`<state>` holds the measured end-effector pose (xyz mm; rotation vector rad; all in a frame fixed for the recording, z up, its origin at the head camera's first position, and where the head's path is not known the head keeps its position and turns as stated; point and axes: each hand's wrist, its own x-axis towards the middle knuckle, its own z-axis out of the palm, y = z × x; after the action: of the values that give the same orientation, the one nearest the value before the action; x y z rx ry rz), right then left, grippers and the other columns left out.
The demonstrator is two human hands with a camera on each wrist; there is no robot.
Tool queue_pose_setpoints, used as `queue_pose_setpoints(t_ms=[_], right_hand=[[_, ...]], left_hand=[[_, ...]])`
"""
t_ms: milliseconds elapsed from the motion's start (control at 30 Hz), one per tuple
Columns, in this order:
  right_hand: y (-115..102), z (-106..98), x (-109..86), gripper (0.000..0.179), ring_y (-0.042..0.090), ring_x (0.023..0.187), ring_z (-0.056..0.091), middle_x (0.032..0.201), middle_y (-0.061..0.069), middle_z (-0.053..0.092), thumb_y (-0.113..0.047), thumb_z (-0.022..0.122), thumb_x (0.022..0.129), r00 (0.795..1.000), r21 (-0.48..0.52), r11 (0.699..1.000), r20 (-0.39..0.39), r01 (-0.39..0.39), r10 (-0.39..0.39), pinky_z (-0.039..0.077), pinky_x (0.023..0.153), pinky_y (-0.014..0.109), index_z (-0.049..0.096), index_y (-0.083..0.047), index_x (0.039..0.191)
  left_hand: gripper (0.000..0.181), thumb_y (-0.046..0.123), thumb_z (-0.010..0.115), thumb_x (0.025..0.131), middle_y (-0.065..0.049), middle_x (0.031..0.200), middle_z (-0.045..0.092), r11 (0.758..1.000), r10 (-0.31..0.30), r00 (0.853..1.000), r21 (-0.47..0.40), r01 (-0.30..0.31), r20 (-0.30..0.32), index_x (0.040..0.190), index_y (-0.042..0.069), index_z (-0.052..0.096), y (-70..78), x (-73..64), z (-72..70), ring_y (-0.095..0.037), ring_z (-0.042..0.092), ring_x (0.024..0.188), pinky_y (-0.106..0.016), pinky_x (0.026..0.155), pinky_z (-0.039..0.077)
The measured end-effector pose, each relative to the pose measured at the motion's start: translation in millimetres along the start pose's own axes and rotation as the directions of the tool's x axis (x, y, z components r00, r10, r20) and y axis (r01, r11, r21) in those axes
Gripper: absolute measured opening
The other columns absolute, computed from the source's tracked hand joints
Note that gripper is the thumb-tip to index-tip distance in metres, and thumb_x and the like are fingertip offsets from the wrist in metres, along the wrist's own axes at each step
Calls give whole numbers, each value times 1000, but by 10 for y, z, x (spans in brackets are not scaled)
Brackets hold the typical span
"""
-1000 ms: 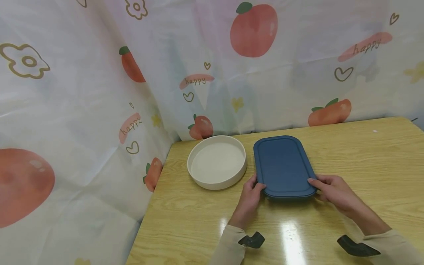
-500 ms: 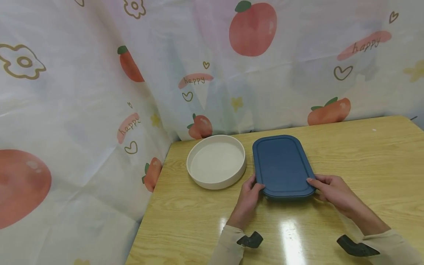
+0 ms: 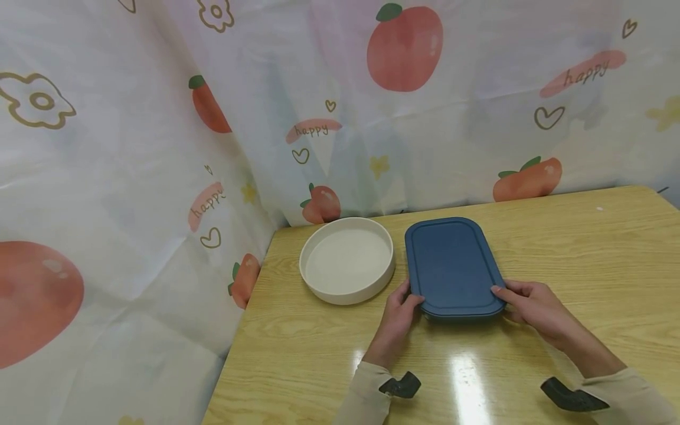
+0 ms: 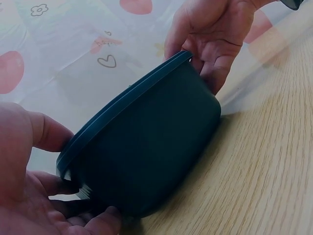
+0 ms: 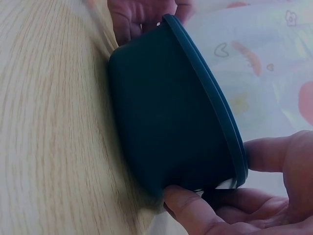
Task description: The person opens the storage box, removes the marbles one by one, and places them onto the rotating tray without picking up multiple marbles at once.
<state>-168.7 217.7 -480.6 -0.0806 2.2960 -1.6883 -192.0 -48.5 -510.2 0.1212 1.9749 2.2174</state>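
Observation:
A dark blue rectangular food container (image 3: 454,265) with a rounded-corner lid is held by both hands at its near corners. My left hand (image 3: 395,324) grips the near left corner, its thumb on the lid's edge and fingers below the rim. At the near right corner my right hand (image 3: 539,310) grips in the same way. Both wrist views show the deep side of the container (image 4: 146,142) close to the table; whether its base touches the wood cannot be told. The lid (image 5: 210,93) sits on the rim.
Left of the container stands a round cream dish (image 3: 347,260) with a low wall, close beside it. The wooden table (image 3: 589,254) ends at a back edge against a fruit-printed cloth (image 3: 457,136), which also hangs along the left side.

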Motion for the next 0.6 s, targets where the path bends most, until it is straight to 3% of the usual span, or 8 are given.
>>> queue_pose_setpoints(t_ms=[300, 433, 533, 600], right_hand=[[-4, 1, 5, 70, -20, 101, 56, 157, 41, 30, -31, 47, 112, 1000, 21, 1000, 4, 4, -4, 60, 93, 34, 24, 20, 153], [-9, -8, 7, 72, -21, 101, 55, 157, 39, 33, -35, 47, 111, 1000, -2, 1000, 4, -3, 3, 60, 91, 25, 25, 18, 154], [-25, -38, -1, 75, -10, 110, 59, 157, 39, 35, -40, 46, 111, 1000, -99, 995, -17, -1, -1, 56, 85, 14, 25, 16, 156], [-58, -59, -16, 76, 11, 123, 65, 157, 40, 34, -42, 46, 110, 999, -169, 986, -46, 17, -25, 50, 80, 8, 24, 13, 158]], left_hand=[[63, 5, 54, 93, -15, 159, 48, 1000, 10, 1000, -2, -10, 6, 156, 1, 43, 5, -2, -12, -25, 44, 149, -42, 124, 35], [63, 6, 55, 94, -15, 160, 48, 1000, 7, 1000, 7, -7, 12, 156, 1, 43, 12, -10, -21, -25, 43, 150, -41, 124, 34], [63, 10, 60, 97, -13, 159, 49, 1000, -12, 999, 1, 12, 46, 157, 5, 42, 14, -25, -48, -24, 44, 149, -38, 122, 38], [67, 15, 67, 97, -8, 159, 50, 999, -26, 997, 22, 25, 79, 159, 11, 41, 18, -42, -82, -20, 45, 148, -34, 121, 40]])
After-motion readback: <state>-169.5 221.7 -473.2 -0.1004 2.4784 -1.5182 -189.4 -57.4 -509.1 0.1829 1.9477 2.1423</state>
